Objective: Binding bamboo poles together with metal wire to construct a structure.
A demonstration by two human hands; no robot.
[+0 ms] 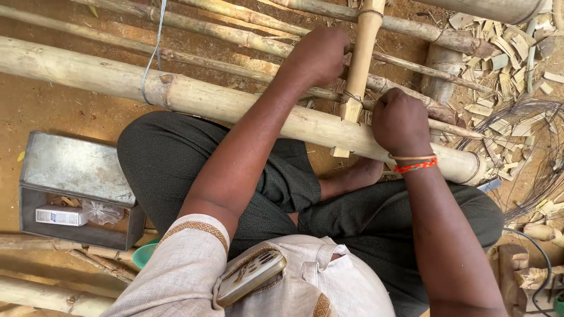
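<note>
I sit cross-legged behind a thick bamboo pole that lies across my lap. A short upright bamboo piece crosses it, bound with thin wire at the joint. My left hand is closed around the thinner bamboo rods just left of the upright piece. My right hand is a fist right of the joint, against the thick pole, and seems to grip the wire end; what it holds is hidden. An orange bead band circles my right wrist.
A grey metal box with a small white carton lies on the dirt at the left. A wire loop hangs over the thick pole. Bamboo chips and a coil of wire lie at the right. More poles cross above.
</note>
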